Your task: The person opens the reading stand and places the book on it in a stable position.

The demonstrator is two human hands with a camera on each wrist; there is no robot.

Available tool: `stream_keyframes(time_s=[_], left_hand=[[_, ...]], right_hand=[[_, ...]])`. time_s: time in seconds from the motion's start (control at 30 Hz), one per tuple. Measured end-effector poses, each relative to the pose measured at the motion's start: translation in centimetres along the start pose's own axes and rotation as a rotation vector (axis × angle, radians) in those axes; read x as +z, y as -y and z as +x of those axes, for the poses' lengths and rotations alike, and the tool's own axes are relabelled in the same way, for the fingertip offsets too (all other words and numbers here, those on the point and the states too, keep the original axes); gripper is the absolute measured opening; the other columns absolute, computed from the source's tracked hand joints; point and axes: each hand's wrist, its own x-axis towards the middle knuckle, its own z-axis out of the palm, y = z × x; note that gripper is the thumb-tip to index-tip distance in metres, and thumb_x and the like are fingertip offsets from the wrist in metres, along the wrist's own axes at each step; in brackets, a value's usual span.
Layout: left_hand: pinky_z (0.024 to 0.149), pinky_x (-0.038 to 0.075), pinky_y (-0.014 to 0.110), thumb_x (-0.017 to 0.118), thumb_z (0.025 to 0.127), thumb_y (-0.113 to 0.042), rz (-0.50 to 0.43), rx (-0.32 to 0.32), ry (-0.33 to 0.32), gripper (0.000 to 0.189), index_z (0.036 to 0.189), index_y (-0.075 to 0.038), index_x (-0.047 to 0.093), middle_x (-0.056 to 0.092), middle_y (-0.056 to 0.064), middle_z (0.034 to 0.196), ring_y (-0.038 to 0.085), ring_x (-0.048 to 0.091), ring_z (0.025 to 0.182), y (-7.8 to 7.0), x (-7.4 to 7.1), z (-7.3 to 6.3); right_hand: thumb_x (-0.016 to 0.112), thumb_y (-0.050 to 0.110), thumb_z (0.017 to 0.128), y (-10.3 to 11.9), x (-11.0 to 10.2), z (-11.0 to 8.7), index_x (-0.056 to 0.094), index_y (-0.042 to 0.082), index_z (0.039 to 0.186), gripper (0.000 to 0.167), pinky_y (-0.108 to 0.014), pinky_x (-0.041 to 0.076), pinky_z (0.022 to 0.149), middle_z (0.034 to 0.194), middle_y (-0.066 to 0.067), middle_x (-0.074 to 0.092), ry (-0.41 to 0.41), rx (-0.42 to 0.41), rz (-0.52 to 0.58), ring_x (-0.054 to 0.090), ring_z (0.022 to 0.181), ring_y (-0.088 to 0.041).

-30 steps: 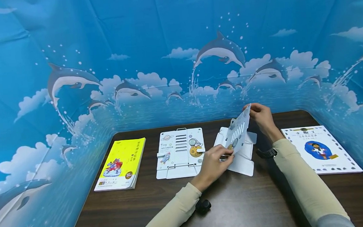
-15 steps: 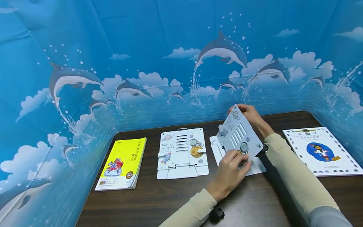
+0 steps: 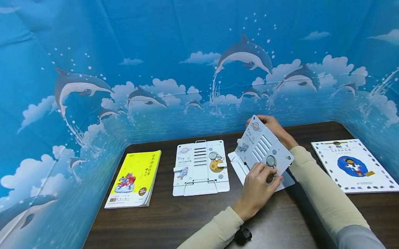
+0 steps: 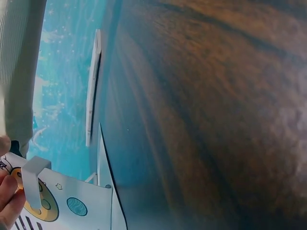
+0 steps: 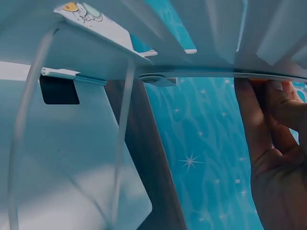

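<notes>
A white metal book stand [image 3: 264,146] printed "Tiny universe" has its slotted panel tilted up and turned at an angle over its flat base [image 3: 237,169]. My left hand [image 3: 257,186] grips the panel's front part; in the left wrist view its fingers [image 4: 10,203] are beside a bent page clip [image 4: 36,177]. At the far top edge my right hand [image 3: 273,129] holds the panel, partly hidden behind it. From below, the right wrist view shows wire legs [image 5: 123,129] between panel and base, with the right fingers [image 5: 254,112] pinching the panel's edge.
A matching book stand [image 3: 200,184] lies folded flat to the left. Farther left is a yellow book [image 3: 133,177]; a white book [image 3: 359,179] lies on the right. The dark wooden table [image 3: 179,226] ends at a blue dolphin-print curtain [image 3: 167,57].
The raised panel has swung from nearly edge-on to facing the head camera, then tilted a little more. My left hand has moved right with it; my right hand has shifted left.
</notes>
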Motion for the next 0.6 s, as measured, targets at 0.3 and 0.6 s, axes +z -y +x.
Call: stream_keyframes(time_s=[0.3,0.6], left_hand=[[0.078,0.06,0.025,0.082,0.096,-0.015,-0.199,-0.099,0.069,0.015,0.108,-0.008,0.078,0.071,0.004,0.097,0.016,0.07,0.087,1.5,-1.4,1.0],[0.079,0.06,0.018,0.073,0.1,-0.007,-0.213,-0.262,0.071,0.004,0.101,-0.005,0.076,0.073,0.007,0.095,0.014,0.07,0.087,4.7,-2.6,2.9]], right_hand=[[0.053,0.024,0.113,-0.8,-1.7,-1.4,0.043,0.002,0.16,0.053,-0.041,0.057,0.098,0.154,-0.03,0.052,-0.098,0.017,-0.242,0.058,0.135,-0.044],[0.053,0.031,0.113,-0.9,-1.0,-6.7,0.061,-0.003,0.137,0.042,-0.019,0.055,0.071,0.123,-0.022,0.064,-0.29,0.05,-0.237,0.061,0.089,-0.004]])
